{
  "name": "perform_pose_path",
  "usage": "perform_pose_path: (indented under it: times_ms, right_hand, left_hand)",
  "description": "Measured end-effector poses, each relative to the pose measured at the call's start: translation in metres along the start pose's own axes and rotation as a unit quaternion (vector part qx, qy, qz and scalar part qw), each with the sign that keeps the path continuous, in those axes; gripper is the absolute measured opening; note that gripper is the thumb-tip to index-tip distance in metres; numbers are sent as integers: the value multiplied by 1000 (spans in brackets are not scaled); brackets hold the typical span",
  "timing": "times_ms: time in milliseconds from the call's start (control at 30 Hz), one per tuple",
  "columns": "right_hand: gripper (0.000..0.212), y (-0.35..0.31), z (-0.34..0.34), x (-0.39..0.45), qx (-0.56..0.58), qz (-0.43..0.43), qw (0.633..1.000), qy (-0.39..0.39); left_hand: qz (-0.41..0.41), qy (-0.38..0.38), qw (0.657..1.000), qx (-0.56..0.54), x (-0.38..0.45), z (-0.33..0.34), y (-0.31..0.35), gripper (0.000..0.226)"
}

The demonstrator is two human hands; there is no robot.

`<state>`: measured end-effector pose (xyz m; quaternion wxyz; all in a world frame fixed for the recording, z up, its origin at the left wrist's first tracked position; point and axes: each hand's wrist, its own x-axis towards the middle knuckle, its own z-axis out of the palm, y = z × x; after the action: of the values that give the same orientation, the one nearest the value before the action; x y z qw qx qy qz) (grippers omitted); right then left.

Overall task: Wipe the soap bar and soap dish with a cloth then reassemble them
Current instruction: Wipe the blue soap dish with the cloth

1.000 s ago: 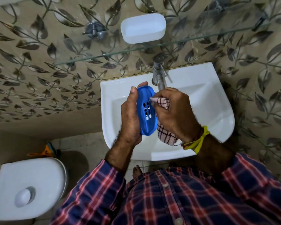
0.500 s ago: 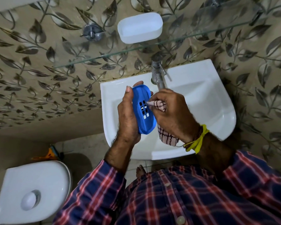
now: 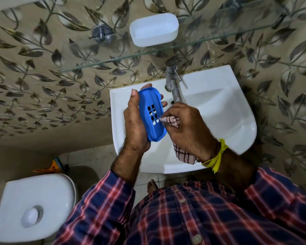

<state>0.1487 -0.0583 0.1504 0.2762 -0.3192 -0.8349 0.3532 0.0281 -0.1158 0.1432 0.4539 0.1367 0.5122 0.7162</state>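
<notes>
My left hand (image 3: 133,126) grips a blue slotted soap dish tray (image 3: 151,112) from behind, tilted on edge over the white sink (image 3: 237,110). My right hand (image 3: 185,128) pinches a checked pink cloth (image 3: 172,121), whose twisted tip presses against the tray's drain slots. The cloth's tail (image 3: 183,154) hangs below my right wrist. A white soap dish base (image 3: 154,30) sits on the glass shelf (image 3: 237,34) above the sink. I see no soap bar.
A metal tap (image 3: 174,84) stands just behind my right hand. A wall valve (image 3: 102,33) sits left of the white base. A closed white toilet (image 3: 32,209) is at lower left, with an orange brush (image 3: 50,167) behind it.
The blue tray has tilted so more of its slotted face shows. The cloth tip has slid down to the lower slots. Both hands stay over the sink.
</notes>
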Motion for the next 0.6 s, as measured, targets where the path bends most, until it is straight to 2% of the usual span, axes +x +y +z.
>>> perform_pose_path:
  times_ms: [133, 233, 300, 367, 500, 600]
  right_hand:
    - [4, -2, 4, -1, 33, 43, 997, 54]
    - [6, -2, 4, -6, 47, 74, 996, 7]
    - [6, 1, 1, -6, 43, 98, 994, 8]
    - [5, 1, -1, -2, 41, 94, 995, 17]
    - [3, 2, -1, -5, 15, 59, 997, -38]
    - [4, 4, -1, -6, -43, 56, 997, -27]
  left_hand:
    - [4, 8, 1000, -8, 0, 6, 4, 56]
    - [11, 13, 1000, -8, 2, 5, 5, 58]
    - [9, 14, 1000, -14, 0, 5, -1, 59]
    - [4, 21, 999, -25, -1, 6, -4, 57]
    - [19, 27, 999, -16, 5, 4, 1, 59]
    - [34, 27, 999, -7, 5, 7, -1, 59]
